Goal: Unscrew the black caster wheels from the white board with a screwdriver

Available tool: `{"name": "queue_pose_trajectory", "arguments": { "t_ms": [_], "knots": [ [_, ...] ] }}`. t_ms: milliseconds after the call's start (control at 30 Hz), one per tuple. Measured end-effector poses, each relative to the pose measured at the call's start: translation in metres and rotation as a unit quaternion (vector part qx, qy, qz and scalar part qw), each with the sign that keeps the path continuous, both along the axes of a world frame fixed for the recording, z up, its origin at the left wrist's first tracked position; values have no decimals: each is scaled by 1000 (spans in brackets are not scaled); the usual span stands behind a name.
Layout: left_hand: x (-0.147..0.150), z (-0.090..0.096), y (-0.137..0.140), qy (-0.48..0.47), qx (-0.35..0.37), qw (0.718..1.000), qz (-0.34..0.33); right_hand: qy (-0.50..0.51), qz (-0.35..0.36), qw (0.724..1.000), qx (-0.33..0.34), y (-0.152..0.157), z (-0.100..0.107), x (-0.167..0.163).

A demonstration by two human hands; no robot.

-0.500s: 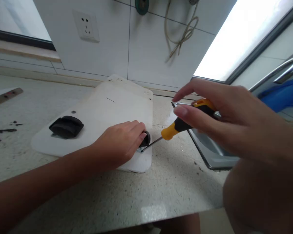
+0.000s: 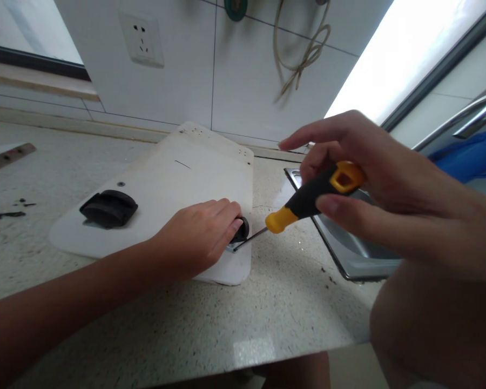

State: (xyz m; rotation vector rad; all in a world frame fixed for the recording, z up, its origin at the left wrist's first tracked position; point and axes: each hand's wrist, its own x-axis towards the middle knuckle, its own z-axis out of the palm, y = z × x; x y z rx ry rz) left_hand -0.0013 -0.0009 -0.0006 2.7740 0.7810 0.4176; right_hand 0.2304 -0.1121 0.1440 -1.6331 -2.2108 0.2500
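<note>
A white board [image 2: 178, 178] lies flat on the speckled countertop [image 2: 267, 302]. My left hand [image 2: 196, 237] grips a small black caster wheel [image 2: 241, 229] at the board's near right corner. My right hand [image 2: 372, 178] holds a yellow and black screwdriver [image 2: 308, 202] by its handle, fingers partly spread. The thin shaft slants down to the left, and its tip rests at the wheel's metal mounting plate. A second black caster [image 2: 108, 208] sits on the board's left part.
A steel sink [image 2: 348, 254] lies right of the board, under my right hand. The tiled wall behind carries a socket [image 2: 141, 39] and a hanging cord [image 2: 303, 51]. Dark debris [image 2: 8, 215] and a wooden strip [image 2: 6, 156] lie at the far left.
My right hand has shifted its hold on the screwdriver handle, which now shows more between thumb and fingers. The left hand stays on the wheel.
</note>
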Motion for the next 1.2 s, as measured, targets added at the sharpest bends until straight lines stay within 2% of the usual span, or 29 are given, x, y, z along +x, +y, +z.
{"name": "queue_pose_trajectory", "arguments": {
  "t_ms": [67, 200, 233, 367, 400, 533, 600, 667, 733, 767, 833, 900, 967, 1067, 1133, 1200],
  "knots": [
    [0, 0, 0, -1, 1, 1000, -1, 17, 20, 1000, -8, -1, 1, -1],
    [1, -1, 1, -1, 7, 1000, 6, -49, -102, 989, 92, 1, -2, -4],
    [1, -2, 1, -1, 8, 1000, 6, -48, -98, 990, 88, 0, -3, -4],
    [1, -2, 2, 0, 14, 1000, -4, 14, -7, 1000, 0, -4, -3, -3],
    [1, -2, 2, -1, 15, 1000, -5, 7, -14, 1000, 13, -5, -3, -4],
    [0, -2, 2, -6, 19, 1000, -5, -90, -125, 980, 128, -2, -5, -8],
    [0, -4, 2, -14, 27, 1000, -5, -62, -97, 989, 95, -2, -5, -7],
    [0, -5, 2, -26, 35, 999, -6, 3, -19, 999, 33, -2, -3, -5],
    [0, -5, 2, -32, 37, 999, -7, 38, 22, 999, 10, -2, -2, -5],
    [0, -5, 2, -30, 35, 999, -7, 31, 9, 999, 22, -2, -2, -6],
    [-1, -4, 2, -24, 34, 999, -8, -27, -71, 994, 78, -1, -4, -8],
    [-1, -4, 2, -20, 35, 999, -8, -76, -132, 983, 104, 0, -5, -7],
    [-1, -5, 2, -24, 40, 999, -8, -52, -103, 991, 71, -1, -5, -5],
    [-1, -6, 3, -29, 38, 999, -6, 35, 10, 999, -2, -5, -3, -5],
    [0, -5, 3, -23, 33, 999, -6, 8, -1, 1000, 27, -5, -3, -9],
    [0, -4, 2, -11, 30, 999, -5, -67, -74, 989, 106, -4, -5, -14]
  ]
}}
